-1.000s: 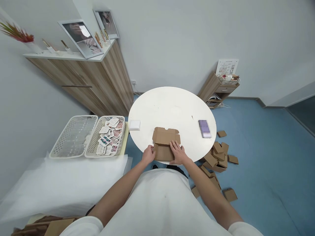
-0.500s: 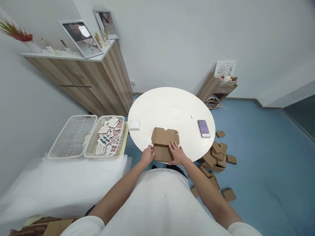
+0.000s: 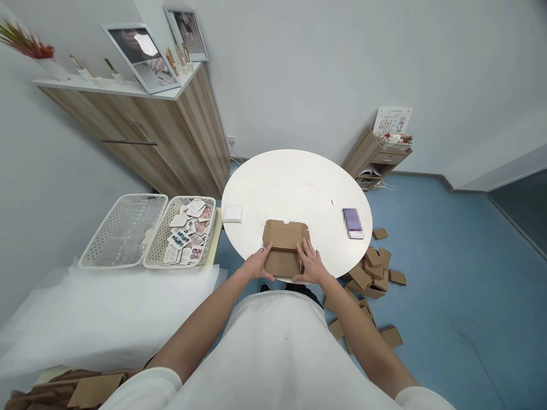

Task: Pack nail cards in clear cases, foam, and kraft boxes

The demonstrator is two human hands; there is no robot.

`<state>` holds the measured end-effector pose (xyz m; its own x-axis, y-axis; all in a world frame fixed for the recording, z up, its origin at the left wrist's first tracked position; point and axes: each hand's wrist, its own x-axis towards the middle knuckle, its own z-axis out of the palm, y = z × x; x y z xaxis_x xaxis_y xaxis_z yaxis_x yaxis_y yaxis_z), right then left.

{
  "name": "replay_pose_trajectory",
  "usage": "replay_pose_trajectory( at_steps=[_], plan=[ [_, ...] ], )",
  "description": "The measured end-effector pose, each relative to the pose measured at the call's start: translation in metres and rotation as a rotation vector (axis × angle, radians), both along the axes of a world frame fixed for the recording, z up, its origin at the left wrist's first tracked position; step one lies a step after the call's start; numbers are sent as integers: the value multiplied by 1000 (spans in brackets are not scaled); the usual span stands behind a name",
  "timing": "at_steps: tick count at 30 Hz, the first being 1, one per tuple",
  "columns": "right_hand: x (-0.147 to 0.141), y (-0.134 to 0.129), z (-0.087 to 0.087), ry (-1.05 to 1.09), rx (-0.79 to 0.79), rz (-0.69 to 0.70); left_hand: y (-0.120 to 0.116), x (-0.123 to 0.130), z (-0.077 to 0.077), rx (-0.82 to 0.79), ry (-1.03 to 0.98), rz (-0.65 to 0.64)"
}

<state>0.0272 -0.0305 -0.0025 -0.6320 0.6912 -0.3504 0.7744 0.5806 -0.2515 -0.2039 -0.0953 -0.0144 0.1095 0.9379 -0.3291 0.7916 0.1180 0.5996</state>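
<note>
A brown cardboard box (image 3: 284, 264) lies near the front edge of the white oval table, its flap lid (image 3: 285, 232) raised and tipped away from me. My left hand (image 3: 257, 264) grips its left side, thumb and fingers on the side wall. At the right side my right hand (image 3: 310, 263) holds the wall, with its fingers reaching toward the lid's fold. The bottom of the box shows no contents. Left of it on the table is a small white stack (image 3: 233, 213); to the right lies a blurred purple pack (image 3: 352, 223).
Two white plastic baskets stand at the left, one with clear packs (image 3: 128, 228), one with printed cards (image 3: 188, 233). Several folded cardboard boxes (image 3: 371, 273) are heaped on the blue floor to the right. Behind the table stand a wooden cabinet (image 3: 192, 131) and a small shelf unit (image 3: 376, 159).
My left hand has shifted from the box's left corner to grip along its left wall. My right hand has moved slightly outward to the right wall.
</note>
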Motion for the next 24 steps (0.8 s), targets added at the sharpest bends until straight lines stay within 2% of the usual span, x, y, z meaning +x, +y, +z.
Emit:
replay_pose_trajectory(
  at_steps=[4,7,9,11,16,20,24],
  plan=[
    [26,-9,-14,223,-3,-375,1,2,-4,-7,-12,24],
    [45,-17,-30,444,-227,-623,3,5,-5,-5,-14,43],
    [51,-19,-36,549,-372,-710,5,8,-4,-1,-17,55],
    [52,-17,-37,583,-444,-740,7,10,-2,-7,-10,59],
    [40,-6,-25,550,-425,-705,9,11,0,-22,17,52],
    [28,-4,-18,619,-501,-746,8,13,-2,-16,35,47],
    [11,-3,-17,533,-415,-744,8,15,-4,-17,28,45]
  ],
)
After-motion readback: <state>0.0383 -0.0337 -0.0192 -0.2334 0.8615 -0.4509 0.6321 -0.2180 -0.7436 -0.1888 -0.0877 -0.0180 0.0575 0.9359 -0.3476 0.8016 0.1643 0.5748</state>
